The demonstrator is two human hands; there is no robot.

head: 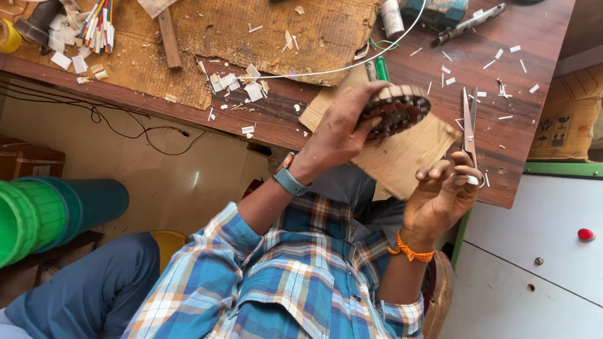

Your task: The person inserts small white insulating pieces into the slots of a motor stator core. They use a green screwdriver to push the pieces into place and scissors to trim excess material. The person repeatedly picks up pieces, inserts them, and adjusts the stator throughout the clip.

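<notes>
Head view, looking down over a wooden tabletop (534,37) and the person's own plaid-shirted arms; the picture appears turned, so the person's body fills the lower middle. The left hand (342,129), with a blue watch band on its wrist, is raised above the tabletop edge; its grip is closed around the rim of a round motor core (397,110), a disc of stacked metal plates with a ring of slots and dark copper-coloured windings inside; fingers wrap its outer edge, thumb side hidden. The right hand (443,191), with an orange thread bracelet on its wrist, sits just below and beside it; its fingers are curled, seemingly pinching a small pale piece, though what exactly cannot be told. A sheet of brown cardboard (408,154) lies behind both hands; scissors (469,119) rest on the tabletop just right of the core; white paper slips, a white cable (352,66) and a bundle of coloured strips (97,25) lie scattered farther off; a green tub (28,216) sits on the floor.

The core looks heavy, rigid and hard-edged; its windings seem delicate, so the outer laminated rim is likely the safest hold.
</notes>
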